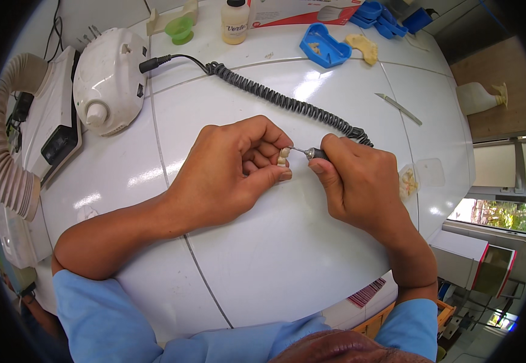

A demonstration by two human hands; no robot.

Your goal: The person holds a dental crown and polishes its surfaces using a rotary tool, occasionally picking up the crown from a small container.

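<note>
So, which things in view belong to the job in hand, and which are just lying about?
Seemingly in use:
small tooth-coloured piece, in the left hand
rotary handpiece, in the right hand
coiled cord
white control unit

Apparently lying about:
slim knife
blue tray
green cup
bottle

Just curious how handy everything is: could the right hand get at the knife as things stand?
Probably yes: the knife lies just beyond the right hand, with nothing visible between them. But that hand holds the drill, so it would likely need to put it down first.
</note>
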